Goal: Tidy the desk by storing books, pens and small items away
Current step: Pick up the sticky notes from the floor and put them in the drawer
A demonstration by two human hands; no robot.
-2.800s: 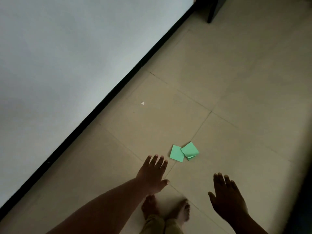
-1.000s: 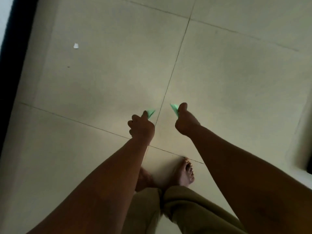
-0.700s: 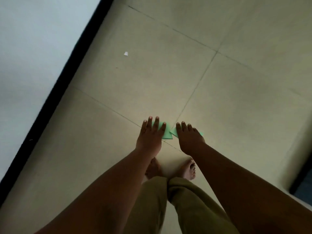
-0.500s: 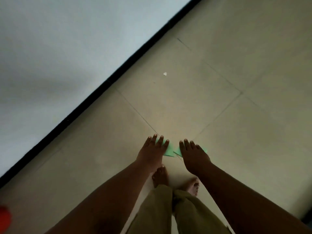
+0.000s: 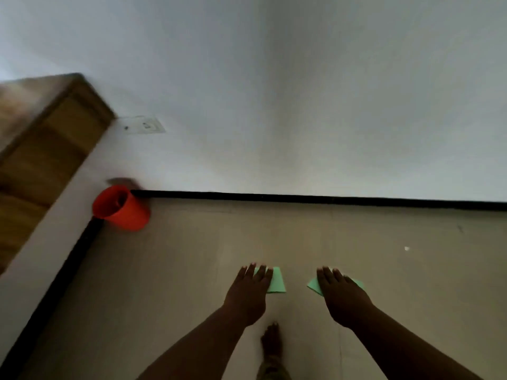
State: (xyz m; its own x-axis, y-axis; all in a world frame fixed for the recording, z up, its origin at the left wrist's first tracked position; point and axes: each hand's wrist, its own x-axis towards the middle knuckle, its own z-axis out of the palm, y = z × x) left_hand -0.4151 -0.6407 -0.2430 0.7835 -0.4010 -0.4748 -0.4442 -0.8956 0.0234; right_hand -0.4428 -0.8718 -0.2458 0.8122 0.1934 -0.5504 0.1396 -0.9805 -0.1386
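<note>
In the head view, the left hand (image 5: 248, 293) and right hand (image 5: 343, 296) each carry a green paper note, the left note (image 5: 276, 282) and right note (image 5: 314, 286), under straight fingers above the floor (image 5: 178, 283). A red bin (image 5: 120, 208) stands far left. Both notes seem gathered but not yet stored.

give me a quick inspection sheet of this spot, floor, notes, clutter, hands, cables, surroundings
surface: beige tiled floor, dim light
job's things: two green paper notes, left note, right note, each under a hand, apart
clutter: small white scrap on the floor
grippers: left hand and right hand, fingers straight, over the notes
cables: nothing seen
surroundings: red bin in the corner, white wall with socket, wooden furniture
</note>
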